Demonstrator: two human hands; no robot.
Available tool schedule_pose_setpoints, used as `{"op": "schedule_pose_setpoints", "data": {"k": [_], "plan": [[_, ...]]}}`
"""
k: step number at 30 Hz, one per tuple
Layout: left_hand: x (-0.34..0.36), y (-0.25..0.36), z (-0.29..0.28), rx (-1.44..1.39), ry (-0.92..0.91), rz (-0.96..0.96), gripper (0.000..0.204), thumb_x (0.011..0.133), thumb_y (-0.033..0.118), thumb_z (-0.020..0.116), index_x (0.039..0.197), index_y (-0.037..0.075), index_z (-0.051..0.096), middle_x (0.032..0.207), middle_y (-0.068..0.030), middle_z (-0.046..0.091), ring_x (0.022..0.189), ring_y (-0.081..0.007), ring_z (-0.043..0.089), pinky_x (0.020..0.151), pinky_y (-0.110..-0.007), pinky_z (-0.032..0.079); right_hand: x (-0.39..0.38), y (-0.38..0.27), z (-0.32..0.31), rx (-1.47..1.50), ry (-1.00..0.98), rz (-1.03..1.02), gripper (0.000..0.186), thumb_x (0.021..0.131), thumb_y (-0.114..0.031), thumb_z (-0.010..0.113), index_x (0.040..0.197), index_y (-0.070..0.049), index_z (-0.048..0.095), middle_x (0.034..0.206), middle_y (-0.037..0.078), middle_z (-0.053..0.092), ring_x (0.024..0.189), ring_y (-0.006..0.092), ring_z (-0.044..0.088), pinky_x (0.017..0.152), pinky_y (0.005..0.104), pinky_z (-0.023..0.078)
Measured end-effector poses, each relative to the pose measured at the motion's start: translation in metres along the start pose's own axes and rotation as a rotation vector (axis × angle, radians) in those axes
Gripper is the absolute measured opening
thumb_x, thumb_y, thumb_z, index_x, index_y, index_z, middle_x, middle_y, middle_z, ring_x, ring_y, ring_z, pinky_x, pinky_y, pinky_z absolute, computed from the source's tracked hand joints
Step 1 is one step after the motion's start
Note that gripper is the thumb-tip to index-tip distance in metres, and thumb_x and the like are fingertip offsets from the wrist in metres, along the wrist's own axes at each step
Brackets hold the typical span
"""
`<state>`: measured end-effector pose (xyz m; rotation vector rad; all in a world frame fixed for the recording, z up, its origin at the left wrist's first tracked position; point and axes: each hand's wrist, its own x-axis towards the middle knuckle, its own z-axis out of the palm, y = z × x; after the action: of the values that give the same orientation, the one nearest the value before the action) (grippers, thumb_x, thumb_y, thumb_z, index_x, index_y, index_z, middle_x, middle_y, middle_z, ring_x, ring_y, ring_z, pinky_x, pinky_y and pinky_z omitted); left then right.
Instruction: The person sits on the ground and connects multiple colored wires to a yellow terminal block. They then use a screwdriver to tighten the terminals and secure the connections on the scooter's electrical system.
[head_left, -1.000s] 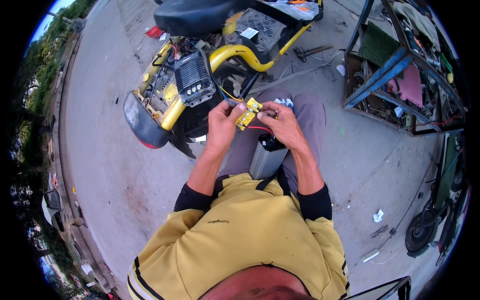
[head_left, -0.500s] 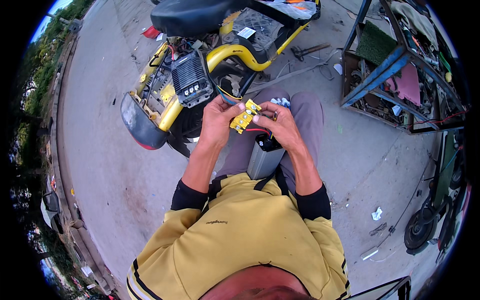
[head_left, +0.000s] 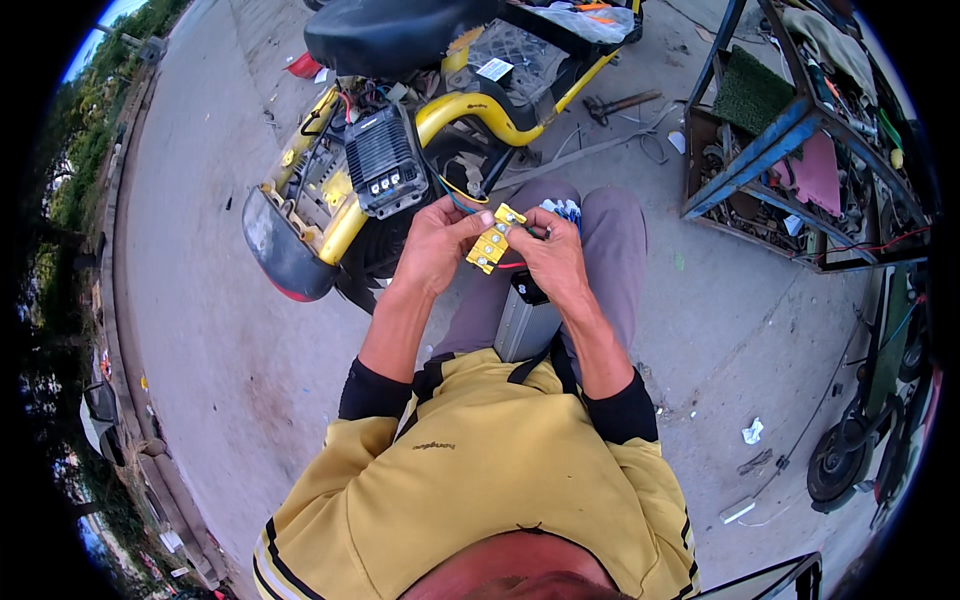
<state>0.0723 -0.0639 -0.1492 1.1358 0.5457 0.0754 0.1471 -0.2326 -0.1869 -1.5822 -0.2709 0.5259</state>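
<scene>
A yellow terminal block (head_left: 487,252) with a row of screws is held up over my lap. My left hand (head_left: 432,248) is closed on its left side, thumb on top; blue and yellow wires (head_left: 456,193) run up past those fingers. On the right side my right hand (head_left: 553,258) is closed, fingertips against the block's edge, pinching a dark wire (head_left: 539,232). A red wire (head_left: 511,265) passes below the block. Between my thighs stands a grey metal box (head_left: 528,332) with a black top, partly hidden by my right hand.
Ahead to the left is a yellow and black vehicle (head_left: 470,110) with a black finned unit (head_left: 384,157) exposed. A hammer (head_left: 622,103) lies on the ground beyond my knees. At right stands a blue metal frame (head_left: 752,160) full of scraps, with a scooter wheel (head_left: 838,462) nearer me.
My right hand has turned and drawn its fingers in closer to the block, now covering more of the wires and the grey box's top. The block has shifted slightly right.
</scene>
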Motion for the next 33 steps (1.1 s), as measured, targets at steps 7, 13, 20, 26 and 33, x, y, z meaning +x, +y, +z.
{"op": "schedule_pose_setpoints", "data": {"k": [7,13,20,26,33], "plan": [[-0.011,-0.002,0.007,-0.002,0.035,0.088,0.034,0.105,0.018,0.064,0.130,-0.004,0.059,0.120,-0.0168,0.070,0.100,-0.0206,0.073,0.085,-0.034,0.060,0.009,0.024,0.008,0.279,0.025,0.002,0.020,0.087,-0.017,0.073,0.082,0.001,0.067,0.067,-0.003,0.059,0.063,0.0031,0.047,0.056,0.0267,0.039],[-0.074,0.023,-0.006,0.809,0.114,0.195,0.064,0.103,0.022,0.068,0.153,-0.005,0.038,0.125,-0.0245,0.070,0.097,-0.0252,0.075,0.081,-0.035,0.061,0.010,0.026,0.009,0.266,-0.086,-0.083,0.014,0.090,-0.013,0.072,0.088,0.001,0.070,0.070,-0.004,0.060,0.065,0.0017,0.049,0.057,0.0253,0.040],[-0.109,0.164,0.070,1.570,-0.040,0.562,0.016,0.094,0.011,0.073,0.105,0.000,0.072,0.093,-0.0148,0.074,0.080,-0.0290,0.074,0.071,-0.038,0.056,0.025,0.040,0.011,0.340,-0.235,-0.059,0.012,0.094,-0.007,0.068,0.101,0.002,0.071,0.090,0.001,0.073,0.082,0.0042,0.063,0.074,0.0236,0.050],[0.057,0.194,0.164,1.871,-0.418,0.746,0.015,0.092,0.010,0.068,0.100,0.000,0.075,0.092,-0.0190,0.074,0.088,-0.0401,0.070,0.079,-0.047,0.055,0.034,0.045,0.005,0.379,-0.164,-0.065,0.011,0.090,-0.010,0.070,0.093,0.000,0.071,0.074,-0.006,0.060,0.067,0.0016,0.047,0.058,0.0245,0.038],[0.321,0.130,0.126,2.106,-0.128,0.554,0.017,0.085,0.010,0.070,0.098,0.004,0.079,0.099,-0.0217,0.076,0.099,-0.0424,0.072,0.090,-0.050,0.057,0.036,0.040,0.005,0.400,-0.181,-0.011,0.009,0.089,-0.008,0.070,0.093,0.000,0.071,0.072,-0.006,0.057,0.067,0.0019,0.046,0.059,0.0248,0.038]]}}
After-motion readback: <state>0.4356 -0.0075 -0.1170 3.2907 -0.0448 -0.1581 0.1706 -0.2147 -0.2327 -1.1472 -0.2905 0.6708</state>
